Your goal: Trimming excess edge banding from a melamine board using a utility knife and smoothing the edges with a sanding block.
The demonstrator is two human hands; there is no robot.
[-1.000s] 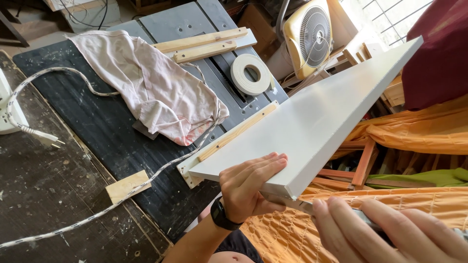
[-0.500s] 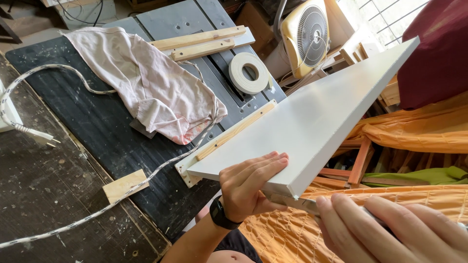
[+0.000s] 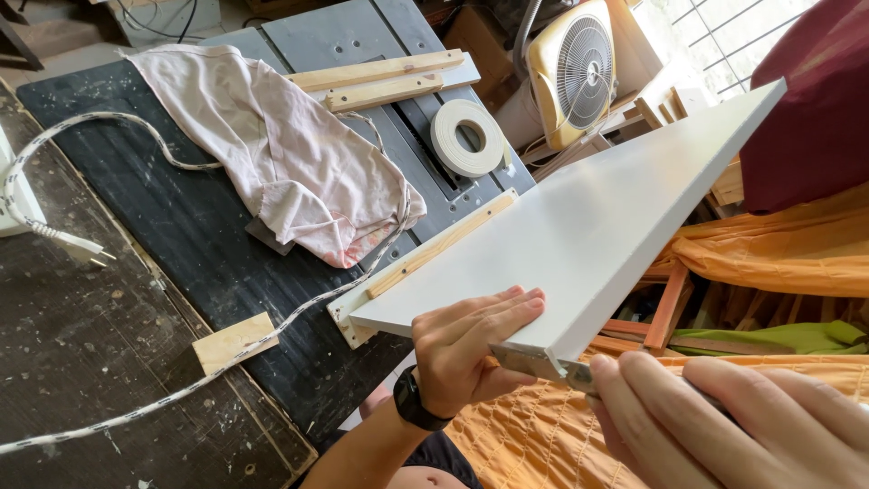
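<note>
A long white board (image 3: 597,217) lies tilted, its far end up at the right, its near corner over the table edge. My left hand (image 3: 471,349) grips the board's near edge, fingers flat on top, thumb underneath; a black watch sits on the wrist. My right hand (image 3: 733,426) is closed around a metal blade tool (image 3: 534,362) whose flat blade is pressed against the board's near edge, right beside my left fingers.
A pinkish cloth (image 3: 290,154) lies on the dark worktable (image 3: 163,244). A white braided cord (image 3: 136,145) loops across it past a small wood block (image 3: 233,341). Wooden strips (image 3: 380,77), a tape roll (image 3: 466,136), a box fan (image 3: 579,72) and orange fabric (image 3: 778,254) surround the board.
The view has shifted slightly. My right hand has edged closer to the board's near edge with the blade. My left hand keeps its grip.
</note>
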